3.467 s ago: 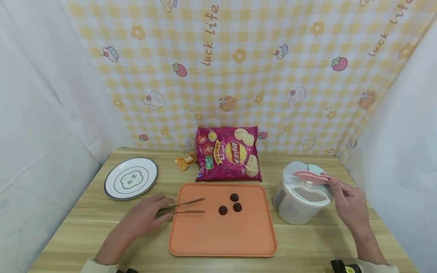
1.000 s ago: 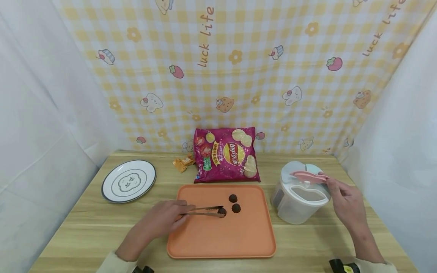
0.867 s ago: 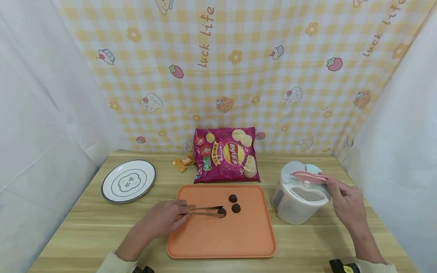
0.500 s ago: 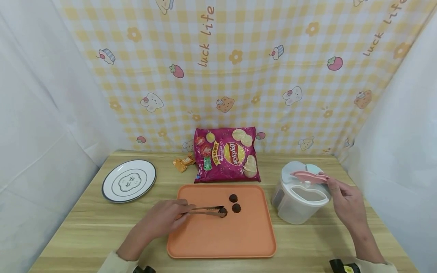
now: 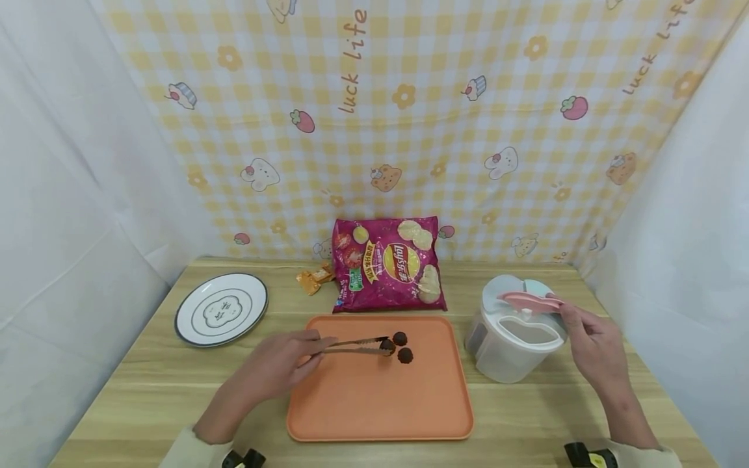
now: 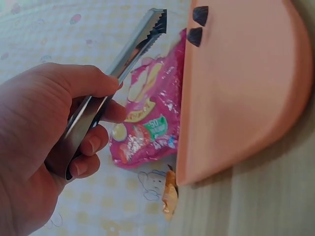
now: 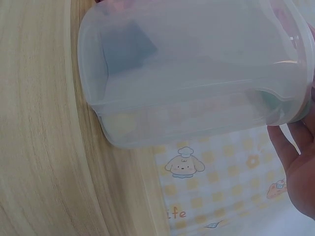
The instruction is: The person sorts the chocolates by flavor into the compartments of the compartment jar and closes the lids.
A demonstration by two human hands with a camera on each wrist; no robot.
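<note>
In the head view my left hand (image 5: 281,367) holds metal tongs (image 5: 358,351) by the handle, reaching over the orange tray (image 5: 374,416). Between the tong tips sits a round dark-brown chocolate (image 5: 387,347). Two more chocolates, one (image 5: 400,338) behind the other (image 5: 406,355), lie on the tray just right of the tips. The left wrist view shows the thumb pressing the tongs (image 6: 110,91). At the right, my right hand (image 5: 598,351) pinches the raised pink flap (image 5: 529,302) of a clear plastic container (image 5: 503,361); the opening in front of it is uncovered.
A purple bag of chips (image 5: 386,266) leans at the back of the wooden table (image 5: 146,396), with orange-wrapped sweets (image 5: 310,281) beside it. A white plate (image 5: 225,309) with a dark rim stands at the left. A checked cloth (image 5: 351,143) hangs behind.
My left hand has carried the tongs rightward over the tray and brought the tips around a chocolate. That chocolate has since shifted slightly back and right. The right hand keeps its hold on the flap.
</note>
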